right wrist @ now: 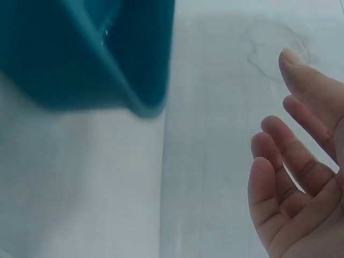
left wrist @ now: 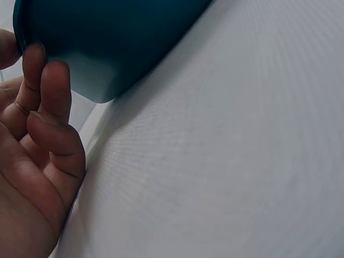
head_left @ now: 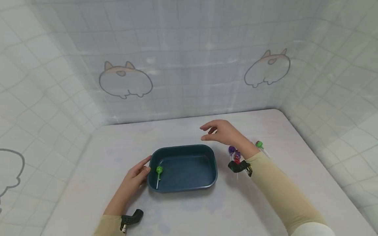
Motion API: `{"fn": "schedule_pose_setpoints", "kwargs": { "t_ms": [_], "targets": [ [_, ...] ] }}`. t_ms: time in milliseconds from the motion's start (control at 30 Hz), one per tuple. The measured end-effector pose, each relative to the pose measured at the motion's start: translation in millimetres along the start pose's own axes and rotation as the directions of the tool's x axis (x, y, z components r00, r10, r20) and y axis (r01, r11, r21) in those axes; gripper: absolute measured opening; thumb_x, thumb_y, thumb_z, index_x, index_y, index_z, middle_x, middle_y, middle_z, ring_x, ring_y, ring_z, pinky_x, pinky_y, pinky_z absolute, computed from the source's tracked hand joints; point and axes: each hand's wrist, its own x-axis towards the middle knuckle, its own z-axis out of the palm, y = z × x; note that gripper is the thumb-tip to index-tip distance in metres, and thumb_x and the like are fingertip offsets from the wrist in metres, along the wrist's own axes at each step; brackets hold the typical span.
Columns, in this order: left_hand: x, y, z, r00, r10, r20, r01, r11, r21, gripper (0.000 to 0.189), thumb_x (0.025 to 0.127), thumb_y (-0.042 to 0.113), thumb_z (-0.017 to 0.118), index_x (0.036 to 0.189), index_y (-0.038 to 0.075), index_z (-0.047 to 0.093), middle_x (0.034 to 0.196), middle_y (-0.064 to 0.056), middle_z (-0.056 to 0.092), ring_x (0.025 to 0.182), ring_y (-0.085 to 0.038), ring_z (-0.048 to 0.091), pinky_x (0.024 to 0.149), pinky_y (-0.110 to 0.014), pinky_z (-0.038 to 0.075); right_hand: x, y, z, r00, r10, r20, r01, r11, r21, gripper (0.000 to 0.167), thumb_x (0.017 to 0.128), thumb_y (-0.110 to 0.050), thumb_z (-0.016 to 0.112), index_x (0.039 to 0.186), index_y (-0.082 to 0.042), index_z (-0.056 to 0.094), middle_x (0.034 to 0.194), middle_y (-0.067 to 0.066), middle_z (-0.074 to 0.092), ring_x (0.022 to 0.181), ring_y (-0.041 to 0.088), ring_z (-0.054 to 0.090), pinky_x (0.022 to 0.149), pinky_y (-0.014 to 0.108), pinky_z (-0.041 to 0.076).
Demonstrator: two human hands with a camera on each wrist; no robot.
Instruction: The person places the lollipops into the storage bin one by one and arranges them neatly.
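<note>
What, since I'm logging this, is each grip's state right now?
Left grip: open, touching the tray from outside.
Right grip: open, holding nothing.

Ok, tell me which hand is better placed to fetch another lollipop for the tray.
Probably the right hand: it is empty, thumb and fingertips apart, and nearer the loose lollipops beside the tray. The left hand touches the tray's opposite end, so it would likely need to reach across.

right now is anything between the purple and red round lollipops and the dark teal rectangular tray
Nothing visible; bare white tabletop separates the lollipops from the tray. In the head view, the black right-wrist mount partly covers them.
</note>
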Motion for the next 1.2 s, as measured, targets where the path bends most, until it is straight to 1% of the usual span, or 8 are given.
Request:
{"fn": "schedule_pose_setpoints", "kwargs": {
  "t_ms": [167,267,400,567,667,833,967,1200],
  "targets": [
    [0.8,0.7,1.4,1.0,-0.007,0.011,0.007,1.0,-0.016,0.051,0.101,0.036,0.056,0.149,0.022,0.045,0.088,-0.015,0.058,0.07,-0.028,0.053,0.059,-0.033,0.048,-16.5,17.6,-13.8,0.993,0.105,-0.055,-0.103,0.994,0.048,0.048,0.082,-0.047,0.078,0.124,-0.024,0.069,0.12,-0.008,0.065,0.1,0.011,0.063,0.082,0.038,0.052],
    [0.6,1.1,2.3,1.0,-0.01,0.007,0.011,1.0,-0.024,0.05,0.101,0.036,0.057,0.148,0.022,0.046,0.088,-0.016,0.058,0.069,-0.029,0.052,0.059,-0.034,0.047,-25.8,26.4,-20.4,0.986,0.153,-0.064,-0.149,0.987,0.054,0.05,0.083,-0.046,0.078,0.126,-0.023,0.068,0.123,-0.004,0.064,0.104,0.014,0.062,0.087,0.041,0.051],
    [0.4,1.7,2.9,1.0,-0.018,0.007,0.018,0.999,-0.031,0.05,0.101,0.035,0.057,0.148,0.022,0.046,0.089,-0.016,0.058,0.07,-0.028,0.052,0.059,-0.033,0.047,-36.8,39.7,-27.3,0.976,0.204,-0.081,-0.2,0.978,0.053,0.051,0.084,-0.049,0.076,0.127,-0.024,0.066,0.124,-0.002,0.063,0.107,0.018,0.061,0.086,0.043,0.051],
    [0.3,1.5,3.6,1.0,-0.023,0.005,0.023,0.999,-0.039,0.051,0.101,0.035,0.057,0.148,0.021,0.046,0.089,-0.015,0.058,0.07,-0.028,0.052,0.059,-0.033,0.047,-50.1,56.5,-32.2,0.96,0.255,-0.111,-0.25,0.967,0.056,0.05,0.085,-0.05,0.074,0.128,-0.024,0.066,0.125,0.003,0.063,0.108,0.021,0.06,0.081,0.042,0.053],
    [0.5,0.9,4.1,1.0,-0.021,0.003,0.021,0.999,-0.043,0.051,0.101,0.035,0.057,0.148,0.02,0.046,0.088,-0.014,0.058,0.069,-0.028,0.052,0.059,-0.033,0.047,-57.6,65.9,-33.9,0.953,0.277,-0.124,-0.27,0.96,0.07,0.05,0.086,-0.047,0.074,0.129,-0.022,0.065,0.127,0.006,0.062,0.108,0.023,0.06,0.08,0.041,0.054],
    [1.5,1.1,4.9,1.0,-0.006,0.007,0.007,0.999,-0.041,0.05,0.101,0.034,0.056,0.149,0.021,0.045,0.088,-0.014,0.057,0.068,-0.027,0.052,0.058,-0.033,0.047,-70.4,81.7,-37.8,0.943,0.296,-0.153,-0.286,0.954,0.085,0.057,0.086,-0.051,0.073,0.132,-0.019,0.063,0.129,0.005,0.061,0.109,0.025,0.06,0.08,0.042,0.054],
    [1.6,1.0,4.8,1.0,-0.011,0.007,0.011,0.999,-0.038,0.05,0.101,0.035,0.057,0.149,0.022,0.046,0.088,-0.015,0.058,0.068,-0.027,0.052,0.058,-0.033,0.047,-81.9,94.7,-38.9,0.932,0.312,-0.186,-0.3,0.95,0.088,0.062,0.085,-0.053,0.072,0.134,-0.018,0.061,0.13,0.006,0.06,0.11,0.026,0.058,0.079,0.042,0.054],
    [1.1,-2.4,3.6,1.0,-0.01,-0.003,0.01,1.0,-0.025,0.049,0.101,0.034,0.057,0.148,0.022,0.046,0.087,-0.015,0.058,0.067,-0.028,0.052,0.057,-0.032,0.046,-95.5,109.6,-40.5,0.922,0.317,-0.224,-0.303,0.948,0.093,0.057,0.089,-0.046,0.072,0.134,-0.014,0.061,0.129,0.008,0.061,0.111,0.028,0.058,0.083,0.045,0.051]
  ]
}}
